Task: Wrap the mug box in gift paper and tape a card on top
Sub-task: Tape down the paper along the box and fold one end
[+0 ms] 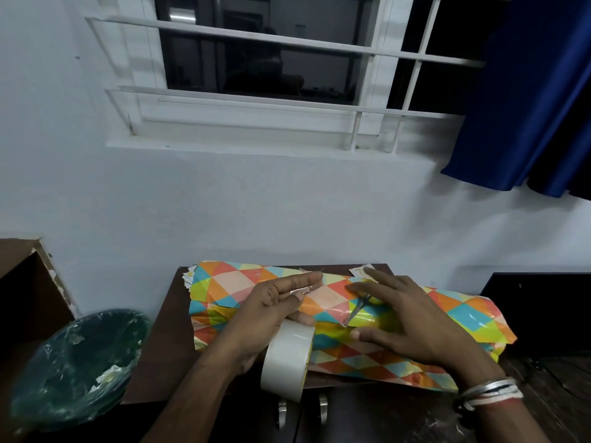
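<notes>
Gift paper (332, 302) with coloured diamonds lies rolled over a long bulge on the dark table (166, 330); the mug box itself is hidden under it. My left hand (271, 311) grips a roll of clear tape (286, 359) that hangs off the table's front edge, and a short clear strip of tape (300, 291) sticks across its straight fingers. My right hand (403, 318) lies flat on the paper with fingers spread. Small scissors (356, 311) lie under its index finger, blades pointing toward the thumb. A pale card-like piece (361, 270) peeks out behind the fingertips.
A green bin (80, 362) lined with plastic and holding paper scraps stands at the left of the table. A brown cabinet (22, 282) is at the far left, a white wall and barred window behind, a blue curtain (527, 107) at the upper right. Paper scraps (188, 276) lie at the table's back left.
</notes>
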`<state>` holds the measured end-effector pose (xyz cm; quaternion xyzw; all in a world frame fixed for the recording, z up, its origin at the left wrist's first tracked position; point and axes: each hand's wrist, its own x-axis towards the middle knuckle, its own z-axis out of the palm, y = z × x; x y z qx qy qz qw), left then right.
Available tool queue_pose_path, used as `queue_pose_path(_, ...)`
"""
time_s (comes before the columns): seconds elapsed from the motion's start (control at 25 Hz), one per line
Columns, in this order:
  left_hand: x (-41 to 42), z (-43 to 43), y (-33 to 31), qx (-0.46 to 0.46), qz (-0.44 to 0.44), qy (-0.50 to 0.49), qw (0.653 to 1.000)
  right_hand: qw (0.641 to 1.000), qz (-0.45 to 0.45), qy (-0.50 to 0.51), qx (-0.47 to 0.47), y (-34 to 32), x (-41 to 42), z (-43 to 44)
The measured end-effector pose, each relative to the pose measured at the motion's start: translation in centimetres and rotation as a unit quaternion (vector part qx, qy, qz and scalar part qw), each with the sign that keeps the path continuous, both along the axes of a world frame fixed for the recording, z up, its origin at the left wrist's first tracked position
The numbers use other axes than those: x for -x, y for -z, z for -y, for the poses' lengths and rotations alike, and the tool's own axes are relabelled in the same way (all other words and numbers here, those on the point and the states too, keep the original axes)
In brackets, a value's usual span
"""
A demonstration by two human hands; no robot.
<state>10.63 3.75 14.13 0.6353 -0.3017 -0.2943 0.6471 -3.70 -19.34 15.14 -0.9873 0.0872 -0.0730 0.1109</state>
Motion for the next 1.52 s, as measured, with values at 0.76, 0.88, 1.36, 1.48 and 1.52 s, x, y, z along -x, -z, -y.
queue_pose_path(0.76, -2.2, -0.1, 1.4, 0.005, -0.04, -0.051, 0.998, 0.993, 0.064, -0.097, 0.024, 0.3, -8.6, 0.1)
queue_pose_path(0.88, -2.2, -0.3, 1.3, 0.004, -0.024, -0.047, 0.999, 0.984, 0.152, -0.083, 0.035, 0.6, -7.3, -0.2)
queue_pose_path(1.36, -1.1, -0.5, 3.0, 0.01, 0.034, 0.026, 0.999, 0.722, 0.208, 0.167, -0.639, 2.7, -0.5, -8.8)
queue_pose_path(1.48, -1.3, -0.4, 3.2, 0.01, 0.038, 0.028, 0.999, 0.515, 0.14, 0.171, -0.828, 2.6, -0.3, -8.6)
queue_pose_path(1.52, -1.4, -0.4, 3.3, 0.01, 0.038, 0.026, 0.999, 0.454, 0.117, 0.154, -0.87, 2.6, -0.2, -8.2)
